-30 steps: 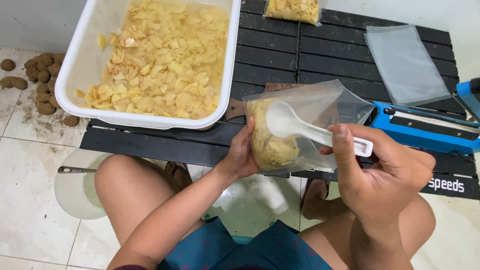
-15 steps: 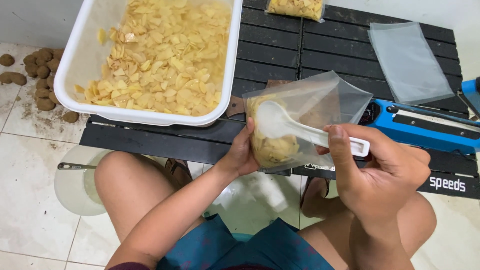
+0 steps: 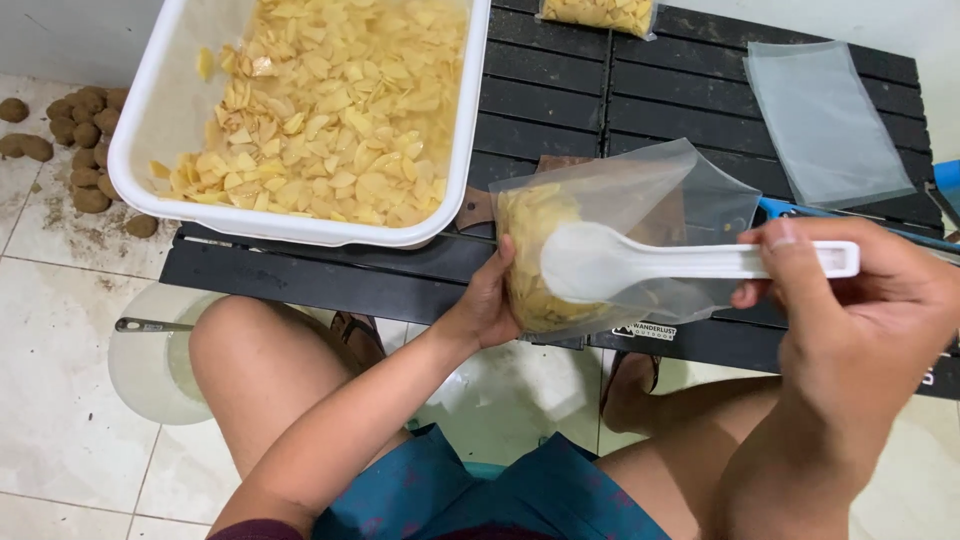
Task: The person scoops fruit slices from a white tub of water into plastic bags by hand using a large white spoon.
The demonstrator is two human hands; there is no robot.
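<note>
My left hand grips a clear plastic bag partly filled with pale yellow chips, holding it at its lower left over the front edge of the black slatted table. My right hand holds a white plastic spoon by its handle. The spoon's bowl lies in front of the bag, near its middle, and looks empty. A large white tub full of the same chips stands on the table just left of the bag.
An empty clear bag lies flat at the table's right. A filled bag of chips sits at the far edge. Brown round tubers lie on the tiled floor at left. A pale bowl with a metal utensil sits under the table's front left. A blue device is at right.
The bag has tilted so its open end points right. The spoon has moved level across the bag's front, and my right hand has shifted right and slightly up.
</note>
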